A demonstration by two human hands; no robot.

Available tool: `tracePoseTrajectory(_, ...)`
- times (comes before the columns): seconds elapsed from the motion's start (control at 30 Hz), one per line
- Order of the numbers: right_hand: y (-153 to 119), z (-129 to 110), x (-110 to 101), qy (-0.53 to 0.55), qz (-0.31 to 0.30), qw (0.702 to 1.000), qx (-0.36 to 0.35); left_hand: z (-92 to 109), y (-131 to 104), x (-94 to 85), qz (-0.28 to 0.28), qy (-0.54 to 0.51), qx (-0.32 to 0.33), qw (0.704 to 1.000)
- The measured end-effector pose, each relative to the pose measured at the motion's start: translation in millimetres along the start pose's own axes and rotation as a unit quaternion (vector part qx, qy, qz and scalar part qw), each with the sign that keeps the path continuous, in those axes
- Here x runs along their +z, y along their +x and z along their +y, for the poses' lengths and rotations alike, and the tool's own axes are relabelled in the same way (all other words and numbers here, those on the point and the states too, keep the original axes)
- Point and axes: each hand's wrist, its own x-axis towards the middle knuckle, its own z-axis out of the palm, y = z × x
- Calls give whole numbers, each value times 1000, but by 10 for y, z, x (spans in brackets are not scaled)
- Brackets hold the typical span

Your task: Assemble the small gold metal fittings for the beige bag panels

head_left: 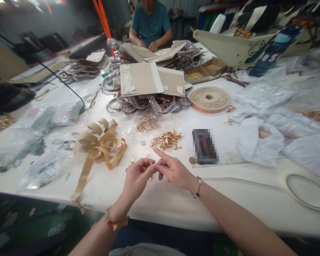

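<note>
Near the front edge of the white table (165, 199), my left hand (139, 176) and my right hand (173, 170) meet at the fingertips. The fingers of my left hand are pinched together. My right hand has its thumb and lower fingers closed, with the index finger stretched forward. Whatever lies between the fingertips is too small to make out. Just beyond them is a pile of small gold metal pieces (167, 139). A few more gold pieces lie under and beside my left hand. Tangled tan ribbon (88, 165) lies to the left.
Stacked beige panels (141, 78) rest on plastic-wrapped loops in the middle. A ribbon roll (210, 99), a blurred dark object (204, 145) and plastic bags (260, 140) are on the right. A tape ring (308, 192) lies at the front right. Across the table sits a person (151, 25).
</note>
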Motion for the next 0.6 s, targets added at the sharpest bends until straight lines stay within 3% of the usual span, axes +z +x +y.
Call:
tracePoseTrajectory(0.1, 2, 0, 12, 0, 3, 1000, 12, -7, -7, -19, -2, -8, 13, 1000)
tracePoseTrajectory(0.27, 10, -7, 21, -28, 13, 998, 57, -1, -62, -80, 56, 205, 112, 971)
tracePoseTrajectory(0.4, 9, -9, 9, -115, 13, 992, 39, 23, -66, -134, 64, 278, 186, 940)
tracePoseTrajectory(0.5, 3, -8, 6, -185, -8, 983, -6, 55, -41, -178, 23, 311, 234, 921)
tracePoseTrajectory(0.6, -6, -8, 10, -225, -15, 974, -29, 93, -28, -207, -27, 334, 238, 912)
